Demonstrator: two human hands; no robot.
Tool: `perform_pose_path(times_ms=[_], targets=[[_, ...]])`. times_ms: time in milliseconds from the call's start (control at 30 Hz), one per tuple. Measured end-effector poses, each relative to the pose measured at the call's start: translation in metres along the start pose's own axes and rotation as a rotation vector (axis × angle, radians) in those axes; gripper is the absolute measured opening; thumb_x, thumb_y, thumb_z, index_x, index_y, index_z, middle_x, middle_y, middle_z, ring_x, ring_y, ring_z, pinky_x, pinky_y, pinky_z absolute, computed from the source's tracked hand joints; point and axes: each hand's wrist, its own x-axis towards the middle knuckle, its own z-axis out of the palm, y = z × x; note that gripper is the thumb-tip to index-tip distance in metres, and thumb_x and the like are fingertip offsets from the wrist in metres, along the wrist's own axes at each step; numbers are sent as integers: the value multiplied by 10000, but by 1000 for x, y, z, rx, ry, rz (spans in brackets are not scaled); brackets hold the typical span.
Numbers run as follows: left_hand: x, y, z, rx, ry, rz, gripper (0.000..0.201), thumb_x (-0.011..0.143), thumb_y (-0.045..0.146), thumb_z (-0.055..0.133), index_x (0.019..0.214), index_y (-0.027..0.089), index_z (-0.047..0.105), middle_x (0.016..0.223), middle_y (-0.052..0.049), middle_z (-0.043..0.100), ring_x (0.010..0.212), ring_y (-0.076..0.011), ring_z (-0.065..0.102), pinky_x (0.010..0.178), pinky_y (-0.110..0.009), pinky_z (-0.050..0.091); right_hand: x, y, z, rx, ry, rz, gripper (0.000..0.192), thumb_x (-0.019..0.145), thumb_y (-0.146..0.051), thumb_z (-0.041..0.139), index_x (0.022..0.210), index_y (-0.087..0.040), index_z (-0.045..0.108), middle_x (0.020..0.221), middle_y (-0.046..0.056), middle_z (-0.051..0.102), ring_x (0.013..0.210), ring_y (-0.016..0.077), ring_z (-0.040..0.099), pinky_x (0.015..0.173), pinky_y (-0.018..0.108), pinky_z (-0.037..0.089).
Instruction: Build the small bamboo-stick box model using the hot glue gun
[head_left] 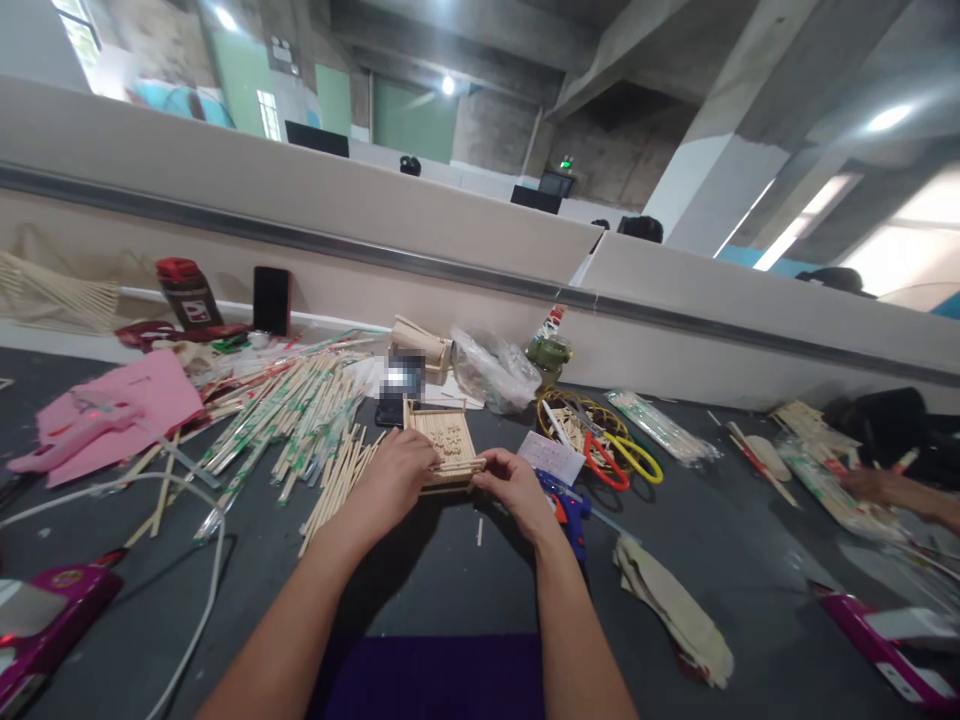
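On the dark table, the left hand (pixel 396 470) and right hand (pixel 512 488) both grip a small wooden stick frame (pixel 448 445).

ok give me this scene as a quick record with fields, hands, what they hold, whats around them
left hand: grips the near left edge of the wooden stick frame
right hand: pinches the frame's near right edge
left of frame: loose chopsticks pile
right of frame: blue glue gun, scissors
far left: pink paper
surface: dark table
far right: another person's hand
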Motion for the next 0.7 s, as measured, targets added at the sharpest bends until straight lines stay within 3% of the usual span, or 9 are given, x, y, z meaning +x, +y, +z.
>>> perform_pose_path(times_ms=[700], targets=[[-1,1,0,40,-18,-8,170,861,78,528,840,170,669,936,-68,678,980,-223,571,896,-392,419,-3,1,1,28,-4,8,231,684,-264,748,891,-186,678,737,-11,628,631,114,525,588,230,389]])
